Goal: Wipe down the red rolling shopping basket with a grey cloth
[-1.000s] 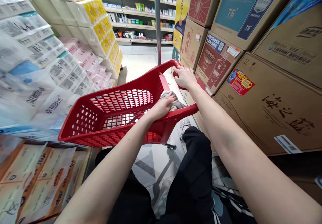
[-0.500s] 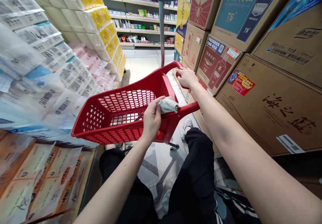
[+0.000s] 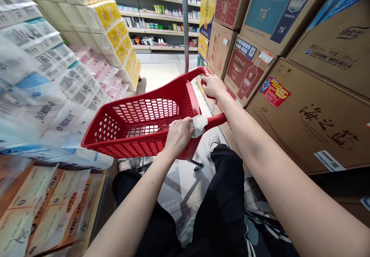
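While the pale cloth point(image 3: 199, 126) wraps the near handle arm point(image 3: 215, 121), seemingly kept snug just beyond the gripping fingers of the left hand point(image 3: 178, 135), the right hand point(image 3: 213, 85) curls round the far handle point(image 3: 198, 71), likely steadying the red basket point(image 3: 127, 139) left of both. Against half a second ago, the cloth drapes lower!

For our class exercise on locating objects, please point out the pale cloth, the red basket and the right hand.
Pale cloth point(image 3: 199, 126): head view, on its bunched middle.
Red basket point(image 3: 153, 95): head view, on its far rim.
Right hand point(image 3: 214, 85): head view, on its back.
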### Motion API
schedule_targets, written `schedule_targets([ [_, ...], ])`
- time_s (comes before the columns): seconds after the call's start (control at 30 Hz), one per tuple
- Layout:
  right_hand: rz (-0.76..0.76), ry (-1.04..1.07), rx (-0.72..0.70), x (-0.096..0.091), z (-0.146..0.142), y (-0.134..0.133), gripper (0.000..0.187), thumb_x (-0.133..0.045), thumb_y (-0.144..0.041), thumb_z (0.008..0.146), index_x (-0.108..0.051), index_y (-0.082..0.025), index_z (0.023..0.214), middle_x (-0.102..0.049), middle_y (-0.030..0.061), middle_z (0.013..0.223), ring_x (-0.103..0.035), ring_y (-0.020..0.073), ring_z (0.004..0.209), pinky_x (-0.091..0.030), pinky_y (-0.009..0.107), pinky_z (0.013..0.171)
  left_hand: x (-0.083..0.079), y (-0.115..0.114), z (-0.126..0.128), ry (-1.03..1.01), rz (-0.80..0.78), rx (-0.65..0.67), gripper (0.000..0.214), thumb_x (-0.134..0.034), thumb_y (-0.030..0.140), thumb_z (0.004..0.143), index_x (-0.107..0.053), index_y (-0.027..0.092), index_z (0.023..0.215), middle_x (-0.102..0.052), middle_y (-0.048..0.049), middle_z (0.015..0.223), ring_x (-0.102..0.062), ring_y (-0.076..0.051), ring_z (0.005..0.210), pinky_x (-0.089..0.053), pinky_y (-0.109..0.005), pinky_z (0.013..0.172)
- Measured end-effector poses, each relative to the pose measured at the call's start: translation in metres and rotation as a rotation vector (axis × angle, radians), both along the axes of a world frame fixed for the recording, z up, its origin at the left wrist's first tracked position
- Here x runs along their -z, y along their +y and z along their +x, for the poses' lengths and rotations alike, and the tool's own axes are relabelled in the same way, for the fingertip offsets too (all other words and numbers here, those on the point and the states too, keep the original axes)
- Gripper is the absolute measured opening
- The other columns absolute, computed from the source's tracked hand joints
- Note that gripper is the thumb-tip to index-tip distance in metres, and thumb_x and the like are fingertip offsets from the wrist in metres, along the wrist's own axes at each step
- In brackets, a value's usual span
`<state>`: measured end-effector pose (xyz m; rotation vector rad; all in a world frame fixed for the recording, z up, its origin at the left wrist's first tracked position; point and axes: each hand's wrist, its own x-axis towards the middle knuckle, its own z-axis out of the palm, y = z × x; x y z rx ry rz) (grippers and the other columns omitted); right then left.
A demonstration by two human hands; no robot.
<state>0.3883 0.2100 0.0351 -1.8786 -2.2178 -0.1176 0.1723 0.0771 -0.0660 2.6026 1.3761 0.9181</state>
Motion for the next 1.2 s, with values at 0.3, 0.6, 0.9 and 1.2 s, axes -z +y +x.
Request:
schedule_targets([
  [0.3,-0.038,-0.037,0.019,-0.002,-0.010,-0.021,0.044,-0.047,-0.031,0.089,-0.061,-0.025,0.131,-0.030,0.0077,0.160,-0.026,0.0394,0.144,-0.028,0.074,0.106,-0.008,0.000,0.003,0.205,0.013,-0.053,0.033,-0.042,0.027,0.094,-0.052,0.018,0.125,-0.067,-0.0123,0.110,-0.060,-0.027,0.099,-0.041,-0.039,0.081],
  [0.6,-0.140,-0.088,-0.114,0.001,0.001,-0.061,0.043,-0.047,-0.027,0.089,-0.065,-0.030,0.127,-0.034,0.0002,0.159,-0.013,0.0362,0.150,-0.011,0.073,0.113,-0.009,0.019,0.005,0.257,0.045,0.003,0.034,-0.036,0.029,0.097,-0.051,0.018,0.126,-0.064,-0.0118,0.111,-0.059,-0.026,0.102,-0.043,-0.038,0.085],
  [0.9,-0.051,0.156,0.415,-0.002,0.000,-0.054,0.062,-0.045,-0.024,0.090,-0.034,-0.010,0.149,-0.054,0.0240,0.137,-0.052,0.0343,0.128,-0.045,0.054,0.099,0.030,0.020,-0.099,0.460,0.080,-0.246,0.026,-0.032,0.025,0.097,-0.056,0.018,0.102,-0.062,-0.0116,0.096,-0.055,-0.025,0.090,-0.040,-0.041,0.082],
  [1.2,-0.120,0.074,0.446,0.006,0.001,-0.052,0.074,-0.050,-0.028,0.091,-0.018,-0.003,0.153,-0.054,0.0295,0.133,-0.059,0.0339,0.119,-0.047,0.046,0.096,0.009,0.019,-0.009,0.341,0.126,-0.125,0.024,-0.034,0.020,0.096,-0.055,0.013,0.107,-0.062,-0.0145,0.099,-0.057,-0.028,0.091,-0.040,-0.040,0.077],
])
